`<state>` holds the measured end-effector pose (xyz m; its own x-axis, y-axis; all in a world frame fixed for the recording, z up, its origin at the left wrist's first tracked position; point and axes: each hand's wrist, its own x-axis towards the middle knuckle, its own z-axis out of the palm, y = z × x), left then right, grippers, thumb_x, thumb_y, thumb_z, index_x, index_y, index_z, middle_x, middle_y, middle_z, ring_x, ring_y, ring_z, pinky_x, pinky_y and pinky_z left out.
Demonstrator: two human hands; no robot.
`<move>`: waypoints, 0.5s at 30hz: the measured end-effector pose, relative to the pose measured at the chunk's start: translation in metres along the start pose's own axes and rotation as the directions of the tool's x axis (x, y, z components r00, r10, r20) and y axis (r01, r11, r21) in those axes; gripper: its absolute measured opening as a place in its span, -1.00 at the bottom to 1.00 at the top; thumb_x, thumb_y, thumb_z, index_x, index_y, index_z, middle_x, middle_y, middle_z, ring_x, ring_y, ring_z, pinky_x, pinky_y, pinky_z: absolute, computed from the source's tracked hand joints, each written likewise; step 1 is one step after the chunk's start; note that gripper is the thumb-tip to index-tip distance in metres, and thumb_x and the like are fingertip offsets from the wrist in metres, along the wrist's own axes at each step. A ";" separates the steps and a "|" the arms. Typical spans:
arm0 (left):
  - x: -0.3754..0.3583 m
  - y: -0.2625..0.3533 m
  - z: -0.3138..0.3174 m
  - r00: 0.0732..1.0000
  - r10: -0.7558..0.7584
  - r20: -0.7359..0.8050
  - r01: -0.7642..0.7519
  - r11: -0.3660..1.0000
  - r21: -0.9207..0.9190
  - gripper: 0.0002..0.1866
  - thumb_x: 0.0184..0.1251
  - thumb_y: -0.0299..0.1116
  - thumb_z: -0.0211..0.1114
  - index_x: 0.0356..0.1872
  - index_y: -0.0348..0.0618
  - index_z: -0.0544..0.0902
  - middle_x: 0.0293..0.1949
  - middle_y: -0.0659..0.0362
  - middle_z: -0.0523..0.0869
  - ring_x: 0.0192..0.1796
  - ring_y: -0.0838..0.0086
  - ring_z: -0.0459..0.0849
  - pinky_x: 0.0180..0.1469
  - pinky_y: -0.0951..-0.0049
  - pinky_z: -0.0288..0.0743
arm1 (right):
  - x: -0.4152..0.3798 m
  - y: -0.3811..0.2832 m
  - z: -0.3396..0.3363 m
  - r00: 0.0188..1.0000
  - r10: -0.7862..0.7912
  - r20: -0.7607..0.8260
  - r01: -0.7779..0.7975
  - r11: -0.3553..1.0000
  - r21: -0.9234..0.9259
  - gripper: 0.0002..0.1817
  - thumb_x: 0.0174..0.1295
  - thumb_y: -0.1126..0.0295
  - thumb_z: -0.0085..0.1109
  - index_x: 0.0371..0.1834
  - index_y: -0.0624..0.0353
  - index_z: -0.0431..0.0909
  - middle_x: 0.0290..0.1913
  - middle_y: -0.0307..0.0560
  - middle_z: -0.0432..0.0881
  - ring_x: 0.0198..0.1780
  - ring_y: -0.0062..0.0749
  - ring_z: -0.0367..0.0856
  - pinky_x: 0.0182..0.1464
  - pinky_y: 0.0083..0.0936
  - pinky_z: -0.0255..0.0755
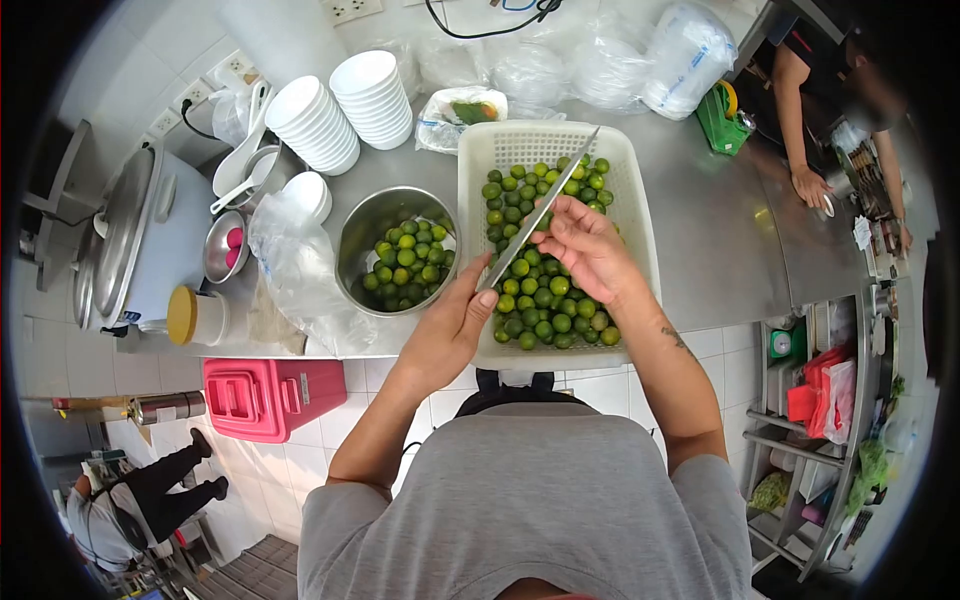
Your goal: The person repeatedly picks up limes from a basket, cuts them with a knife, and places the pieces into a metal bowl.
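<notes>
A long knife (545, 205) slants over a white perforated plastic basket (645, 200), its tip towards the far right. My left hand (450, 325) is closed at the knife's near end, between thumb and fingers. Close beside the blade, my right hand (595, 250) has its fingers curled together; what they hold, if anything, is hidden. Many green limes (560, 325) fill much of the basket beneath both hands. To the left of the basket stands a round steel pot (347, 245) with more limes (408, 255) in it.
Stacked white bowls (372, 95), a small steel bowl (222, 262) and a large lidded cooker (165, 240) occupy the steel counter's left side. Plastic bags (690, 60) line the back. A pink bin (270, 400) sits below. Another person's arm (790, 120) reaches in at the right.
</notes>
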<state>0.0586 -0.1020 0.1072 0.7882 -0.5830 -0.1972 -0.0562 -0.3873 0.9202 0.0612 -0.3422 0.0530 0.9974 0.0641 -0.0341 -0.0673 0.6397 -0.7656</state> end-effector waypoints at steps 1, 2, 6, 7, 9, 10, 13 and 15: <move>0.001 -0.001 0.001 1.000 0.011 -0.005 -0.011 1.000 0.022 -0.40 0.58 -0.04 -0.07 0.44 -0.24 0.22 0.07 -0.09 0.42 0.10 0.23 0.40 0.14 0.39 0.27 | -0.001 0.002 0.000 1.000 -0.021 -0.018 0.021 1.000 -0.019 -0.60 0.33 0.47 0.20 0.21 0.35 0.43 0.07 -0.01 0.60 0.02 -0.34 0.64 0.09 -0.47 0.53; 0.002 -0.009 0.004 0.998 0.046 -0.035 -0.044 0.998 0.049 -0.39 0.57 0.00 -0.06 0.45 -0.18 0.23 -0.16 0.08 0.43 -0.16 0.41 0.38 -0.09 0.49 0.31 | -0.002 0.003 0.001 0.999 -0.039 -0.030 0.039 0.999 -0.018 -0.61 0.33 0.47 0.19 0.20 0.35 0.45 0.07 0.00 0.60 0.02 -0.34 0.64 0.10 -0.46 0.53; 0.000 -0.013 0.006 0.991 0.107 -0.075 -0.099 0.990 0.105 -0.39 0.58 0.01 -0.06 0.46 -0.15 0.24 -0.26 0.14 0.52 -0.32 0.47 0.46 -0.18 0.49 0.42 | -0.006 -0.002 0.009 0.994 -0.084 -0.068 0.083 0.996 -0.029 -0.65 0.33 0.49 0.17 0.16 0.35 0.49 0.06 0.04 0.62 0.05 -0.32 0.62 0.14 -0.44 0.50; -0.001 -0.015 0.007 0.987 0.137 -0.084 -0.125 0.984 0.130 -0.40 0.58 0.00 -0.07 0.46 -0.15 0.24 -0.20 0.09 0.55 -0.28 0.42 0.50 -0.12 0.45 0.44 | -0.007 -0.003 0.010 0.993 -0.090 -0.076 0.088 0.996 -0.034 -0.66 0.33 0.49 0.17 0.15 0.35 0.50 0.06 0.05 0.62 0.06 -0.32 0.62 0.15 -0.43 0.49; -0.001 -0.019 0.010 0.976 0.197 -0.089 -0.176 0.964 0.198 -0.41 0.59 -0.03 -0.08 0.46 -0.16 0.23 -0.04 -0.02 0.57 -0.14 0.30 0.56 0.01 0.36 0.44 | -0.008 -0.003 0.014 0.990 -0.103 -0.091 0.101 0.995 -0.026 -0.66 0.34 0.49 0.16 0.15 0.35 0.50 0.04 0.07 0.63 0.07 -0.32 0.62 0.15 -0.43 0.49; -0.003 -0.017 0.010 0.977 0.195 -0.080 -0.174 0.961 0.216 -0.42 0.59 -0.04 -0.08 0.46 -0.17 0.23 0.04 -0.08 0.56 -0.06 0.24 0.58 0.08 0.32 0.44 | -0.008 -0.003 0.015 0.989 -0.109 -0.099 0.108 0.994 -0.021 -0.67 0.34 0.49 0.16 0.15 0.35 0.50 0.04 0.07 0.64 0.07 -0.32 0.62 0.15 -0.43 0.49; -0.009 -0.004 0.011 0.998 0.062 -0.021 -0.056 0.975 0.217 -0.44 0.60 -0.06 -0.10 0.46 -0.16 0.21 0.22 -0.21 0.49 0.12 0.08 0.59 0.19 0.26 0.40 | -0.008 0.002 0.015 0.980 -0.150 -0.131 0.139 0.987 -0.084 -0.68 0.34 0.49 0.16 0.13 0.35 0.51 -0.01 0.03 0.66 0.05 -0.38 0.62 0.11 -0.46 0.50; -0.012 -0.001 0.013 0.999 0.042 -0.023 -0.034 0.964 0.265 -0.44 0.59 -0.07 -0.10 0.46 -0.16 0.20 0.24 -0.25 0.47 0.16 0.03 0.58 0.20 0.25 0.41 | -0.008 0.007 0.012 0.967 -0.183 -0.175 0.163 0.979 -0.122 -0.70 0.33 0.50 0.17 0.11 0.34 0.52 -0.06 -0.04 0.66 -0.01 -0.43 0.63 0.06 -0.49 0.50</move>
<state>0.0412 -0.1038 0.1047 0.7989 -0.5823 -0.1507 -0.2435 -0.5422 0.8042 0.0527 -0.3289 0.0560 0.9819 -0.1894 -0.0054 0.1003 0.5435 -0.8334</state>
